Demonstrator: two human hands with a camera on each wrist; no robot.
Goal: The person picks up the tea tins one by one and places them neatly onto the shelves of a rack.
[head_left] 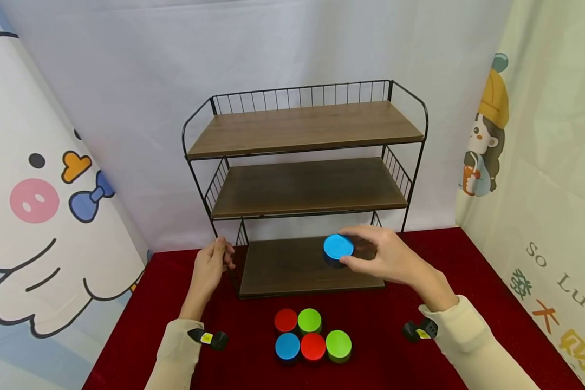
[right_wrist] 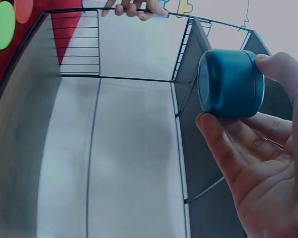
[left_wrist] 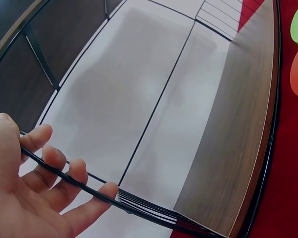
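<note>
My right hand [head_left: 387, 254] pinches a small round blue tin [head_left: 338, 248] between thumb and fingers, above the bottom board of a three-tier shelf rack [head_left: 312, 265]. In the right wrist view, the tin [right_wrist: 231, 83] shows smooth sides and a thin seam near one end. My left hand [head_left: 212, 268] is at the rack's front left post, and its loosely curled fingers lie round the black metal rod [left_wrist: 69, 179] in the left wrist view. On the red cloth before the rack stand several round tins: red [head_left: 286, 320], green [head_left: 310, 320], blue [head_left: 287, 346], red [head_left: 313, 347] and green [head_left: 338, 345].
The rack's middle board [head_left: 307, 187] and top board [head_left: 302, 127] are brown wood in a black wire frame. Red cloth [head_left: 141, 336] covers the table. A white curtain [head_left: 292, 43] hangs behind, with printed cloths at both sides.
</note>
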